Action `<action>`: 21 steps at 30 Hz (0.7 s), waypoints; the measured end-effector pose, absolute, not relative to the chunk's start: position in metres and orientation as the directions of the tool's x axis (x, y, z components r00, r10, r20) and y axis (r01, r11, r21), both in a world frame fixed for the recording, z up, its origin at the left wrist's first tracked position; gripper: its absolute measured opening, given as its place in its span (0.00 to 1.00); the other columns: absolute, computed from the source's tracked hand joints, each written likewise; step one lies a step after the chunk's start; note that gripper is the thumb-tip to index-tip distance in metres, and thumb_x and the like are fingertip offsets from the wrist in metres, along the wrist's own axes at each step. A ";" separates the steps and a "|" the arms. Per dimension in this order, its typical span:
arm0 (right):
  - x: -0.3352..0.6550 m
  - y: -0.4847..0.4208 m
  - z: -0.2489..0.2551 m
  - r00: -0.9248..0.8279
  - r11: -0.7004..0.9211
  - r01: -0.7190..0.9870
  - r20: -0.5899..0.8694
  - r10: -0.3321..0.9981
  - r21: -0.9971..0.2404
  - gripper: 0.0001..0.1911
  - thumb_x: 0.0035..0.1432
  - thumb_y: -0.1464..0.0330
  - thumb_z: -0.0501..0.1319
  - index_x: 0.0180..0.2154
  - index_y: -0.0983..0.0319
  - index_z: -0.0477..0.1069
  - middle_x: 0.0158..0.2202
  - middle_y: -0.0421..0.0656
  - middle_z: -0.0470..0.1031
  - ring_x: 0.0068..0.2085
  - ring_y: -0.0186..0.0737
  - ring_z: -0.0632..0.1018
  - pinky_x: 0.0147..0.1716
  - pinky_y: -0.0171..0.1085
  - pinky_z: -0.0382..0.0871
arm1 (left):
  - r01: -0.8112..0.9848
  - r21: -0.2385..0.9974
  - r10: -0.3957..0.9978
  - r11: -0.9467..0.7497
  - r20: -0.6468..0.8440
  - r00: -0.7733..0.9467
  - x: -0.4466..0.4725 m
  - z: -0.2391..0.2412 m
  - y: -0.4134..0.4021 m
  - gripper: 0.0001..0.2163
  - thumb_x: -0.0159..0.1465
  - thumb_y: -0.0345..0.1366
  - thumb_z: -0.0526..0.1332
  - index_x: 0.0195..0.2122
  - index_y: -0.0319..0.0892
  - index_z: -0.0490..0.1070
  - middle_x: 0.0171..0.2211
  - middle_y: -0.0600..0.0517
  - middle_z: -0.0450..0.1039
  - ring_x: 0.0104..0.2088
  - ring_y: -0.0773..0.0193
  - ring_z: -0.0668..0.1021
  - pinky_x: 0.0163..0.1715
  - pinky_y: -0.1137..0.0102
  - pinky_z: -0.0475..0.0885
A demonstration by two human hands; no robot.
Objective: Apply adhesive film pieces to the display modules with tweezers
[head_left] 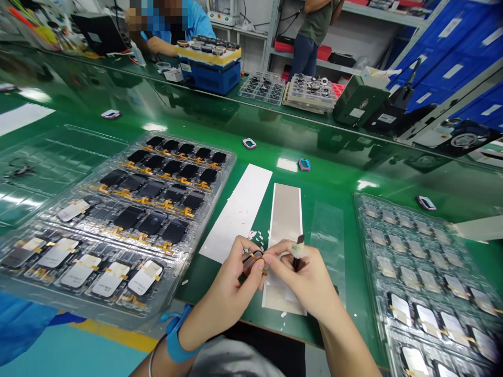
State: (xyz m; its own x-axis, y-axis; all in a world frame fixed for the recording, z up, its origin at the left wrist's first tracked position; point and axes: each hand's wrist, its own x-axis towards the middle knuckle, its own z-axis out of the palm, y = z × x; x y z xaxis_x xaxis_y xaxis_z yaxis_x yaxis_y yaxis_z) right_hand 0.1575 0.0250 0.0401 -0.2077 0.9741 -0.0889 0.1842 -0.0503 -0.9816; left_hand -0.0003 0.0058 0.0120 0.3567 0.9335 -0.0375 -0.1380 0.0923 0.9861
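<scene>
My left hand [237, 273] is closed round a small display module [248, 262] with an orange flex cable, held above the green bench. My right hand [305, 275] meets it, its thumb and fingertip pinching at the module's edge. A dark, thin, flat-ended tool [301, 240] is tucked in the right hand's fingers; its lower part is hidden. A pale wrapping [298, 251] shows on one right finger. Below the hands lies a beige strip sheet [286, 212] with white edges. Beside it are a white paper strip [239, 209] and several tiny white scraps [257, 238].
On the left, a clear tray [214, 201] carries rows of display modules. Another clear tray [367, 262] of modules stands on the right. A transparent sheet [328, 235] lies between. Small watch-like frames [249, 143] dot the bench. Across it, a person [196, 23] sits behind a blue box [212, 73].
</scene>
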 end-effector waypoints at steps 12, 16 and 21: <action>0.196 -0.038 0.023 0.119 0.102 0.300 0.143 0.982 -0.948 0.15 0.70 0.65 0.52 0.31 0.58 0.70 0.33 0.40 0.70 0.37 0.32 0.74 0.32 0.28 0.68 | 0.403 0.824 0.761 -0.398 0.052 0.646 -0.018 0.026 -0.025 0.10 0.72 0.30 0.50 0.53 0.46 0.62 0.51 0.49 0.72 0.53 0.61 0.73 0.52 0.65 0.70; 0.193 -0.060 0.008 0.217 0.034 0.258 0.092 0.972 -0.966 0.02 0.66 0.68 0.59 0.37 0.58 0.69 0.38 0.41 0.71 0.39 0.33 0.77 0.34 0.28 0.74 | 0.446 0.577 0.625 -0.684 0.148 0.766 -0.017 0.024 -0.030 0.13 0.71 0.26 0.50 0.55 0.39 0.63 0.56 0.45 0.71 0.58 0.57 0.70 0.56 0.63 0.68; 0.187 -0.063 0.003 0.279 0.022 0.256 0.096 0.956 -0.966 0.03 0.64 0.67 0.60 0.36 0.59 0.70 0.36 0.42 0.72 0.38 0.35 0.79 0.36 0.31 0.77 | 0.440 0.345 0.517 -0.829 0.174 0.838 -0.017 0.013 -0.037 0.13 0.67 0.21 0.49 0.47 0.38 0.68 0.61 0.46 0.66 0.65 0.52 0.61 0.63 0.59 0.58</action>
State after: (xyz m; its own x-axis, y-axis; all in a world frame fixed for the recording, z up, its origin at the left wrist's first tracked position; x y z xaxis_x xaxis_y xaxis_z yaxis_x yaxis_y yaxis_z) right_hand 0.1868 -0.0631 0.0033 0.2787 0.9556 0.0955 0.2559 0.0220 -0.9665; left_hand -0.0172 -0.0366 0.0133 0.8381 0.5171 0.1739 0.4401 -0.8292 0.3446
